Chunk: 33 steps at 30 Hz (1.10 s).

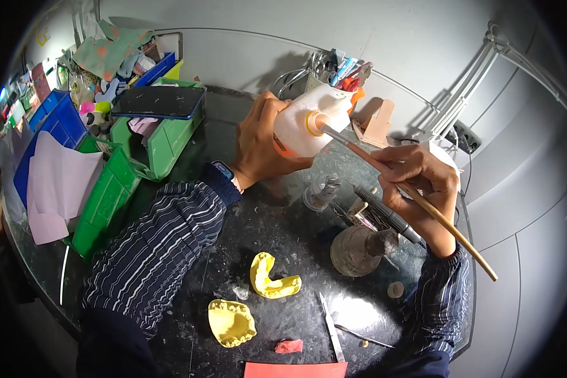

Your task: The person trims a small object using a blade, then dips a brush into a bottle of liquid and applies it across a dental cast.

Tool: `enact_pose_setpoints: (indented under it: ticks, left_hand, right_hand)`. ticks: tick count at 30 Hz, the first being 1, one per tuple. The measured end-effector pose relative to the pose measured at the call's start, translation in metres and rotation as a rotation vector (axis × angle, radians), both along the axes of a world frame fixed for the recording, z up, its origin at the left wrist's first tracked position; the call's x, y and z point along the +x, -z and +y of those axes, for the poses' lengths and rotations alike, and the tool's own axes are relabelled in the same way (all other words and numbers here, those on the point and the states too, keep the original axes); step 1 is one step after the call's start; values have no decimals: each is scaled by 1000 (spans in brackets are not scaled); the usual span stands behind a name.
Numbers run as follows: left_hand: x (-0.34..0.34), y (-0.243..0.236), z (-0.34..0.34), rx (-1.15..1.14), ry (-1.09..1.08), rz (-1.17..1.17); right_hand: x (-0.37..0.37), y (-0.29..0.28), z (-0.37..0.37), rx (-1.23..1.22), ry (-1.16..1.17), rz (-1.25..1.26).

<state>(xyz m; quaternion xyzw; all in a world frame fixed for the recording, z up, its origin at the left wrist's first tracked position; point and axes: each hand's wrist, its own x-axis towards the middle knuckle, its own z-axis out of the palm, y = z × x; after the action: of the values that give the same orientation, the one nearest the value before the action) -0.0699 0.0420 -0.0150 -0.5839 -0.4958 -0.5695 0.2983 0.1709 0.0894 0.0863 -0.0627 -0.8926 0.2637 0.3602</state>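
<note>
My left hand [258,142] is wrapped round a white translucent plastic bottle [293,129], tipped so its mouth points right, with orange-red liquid inside. In my right hand [422,183] is a brush [457,233] with a wooden handle and metal ferrule. The brush's front end meets the bottle mouth; its bristles are hidden there. Nearer me on the dark tabletop lie two yellow dental models [227,324], the second a horseshoe-shaped arch [276,288]. Close by are a small lump of red wax [288,346], a red sheet [296,370] and a knife [331,327].
A glass spirit burner [356,252], a small glass jar [321,192] and a dark handpiece [384,208] stand or lie below my hands. Green bins [107,201] and a blue bin [53,126] crowd the left. Behind the bottle is a tool holder [324,82]; a lamp arm [466,82] rises right.
</note>
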Motion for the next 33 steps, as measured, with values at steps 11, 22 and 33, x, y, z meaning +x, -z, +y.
enact_pose_setpoints:
  ticks: [11, 22, 33]
  left_hand:
    - [3, -2, -2, -35, 44, 2]
    - [0, 1, -1, -45, 117, -64]
    - [1, 0, -3, -70, 130, -46]
  right_hand:
    - [6, -10, 0, 100, -2, -29]
    - [18, -23, 8, 139, -31, 246]
    - [2, 2, 8, -15, 7, 147]
